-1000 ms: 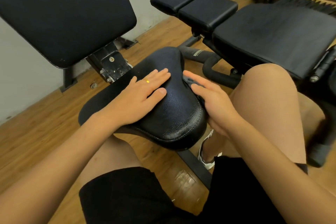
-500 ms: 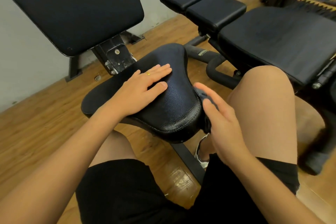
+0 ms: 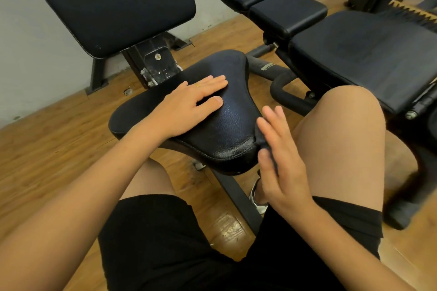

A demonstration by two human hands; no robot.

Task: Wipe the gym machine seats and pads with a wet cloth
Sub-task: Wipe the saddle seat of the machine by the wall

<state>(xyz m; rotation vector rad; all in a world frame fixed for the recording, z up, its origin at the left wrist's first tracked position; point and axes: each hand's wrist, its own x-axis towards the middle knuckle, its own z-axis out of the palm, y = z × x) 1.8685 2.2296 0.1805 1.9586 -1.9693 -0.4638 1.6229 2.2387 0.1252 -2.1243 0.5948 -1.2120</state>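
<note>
A black padded seat [image 3: 227,130] sits in front of me between my knees. My left hand [image 3: 186,106] rests flat on its top, fingers straight and together. At the seat's right side edge, my right hand [image 3: 281,163] has straight fingers and presses a dark cloth [image 3: 262,142] against the edge. Only a small fold of the cloth shows between the palm and the seat. The black back pad [image 3: 113,0] stands tilted behind the seat.
A second black bench [image 3: 366,54] with two small pads [image 3: 283,4] stands close on the right. A curved black tube handle [image 3: 283,92] lies between it and the seat. Under the seat runs a black frame post [image 3: 238,198]. The wooden floor [image 3: 47,149] meets a wall at left.
My right hand has slid with the cloth from the seat's top toward me, down along its right edge. My left hand stays flat on the seat.
</note>
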